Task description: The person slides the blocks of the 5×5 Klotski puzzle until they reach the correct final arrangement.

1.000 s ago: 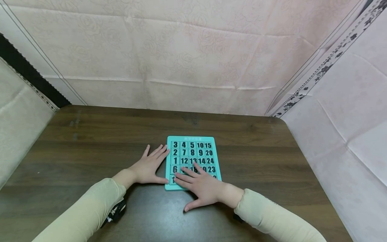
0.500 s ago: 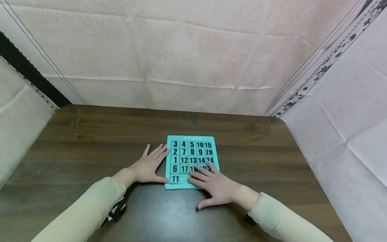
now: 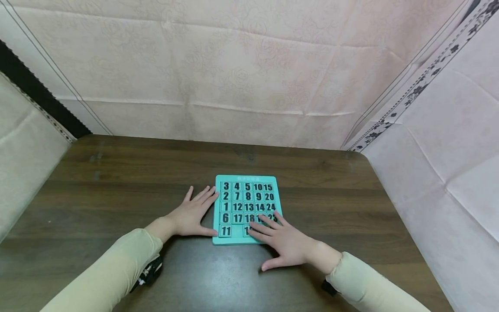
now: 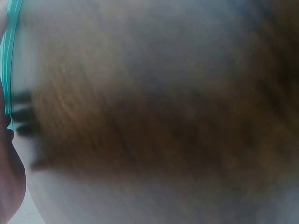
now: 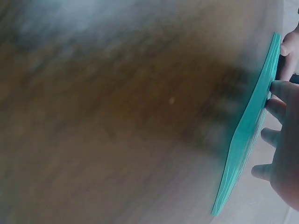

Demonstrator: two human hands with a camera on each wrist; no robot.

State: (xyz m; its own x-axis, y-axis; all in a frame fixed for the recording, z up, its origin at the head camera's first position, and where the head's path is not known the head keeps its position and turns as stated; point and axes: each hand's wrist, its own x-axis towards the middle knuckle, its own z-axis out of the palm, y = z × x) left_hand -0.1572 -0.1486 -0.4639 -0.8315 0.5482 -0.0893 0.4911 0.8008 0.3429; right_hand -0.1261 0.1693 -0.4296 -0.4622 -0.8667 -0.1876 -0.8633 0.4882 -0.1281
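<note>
A turquoise sliding number puzzle lies flat on the table, its numbered tiles in rows. In the bottom row, tile 11 sits at the left with a bare slot beside it. My left hand is spread along the puzzle's left side, fingertips at the upper edge and thumb by the lower corner. Over the lower right part, my right hand has its fingers extended, hiding several tiles; its thumb points off the board. In the right wrist view, the fingers reach across the puzzle's edge.
The dark wood table extends around the puzzle. A pale patterned cloth hangs behind it, with another cloth on the right side. Both forearms wear light green sleeves.
My right hand has slid right across the lower rows, uncovering tile 11, the slot beside it and tiles 17 and 18. My left hand and the puzzle have stayed in place.
</note>
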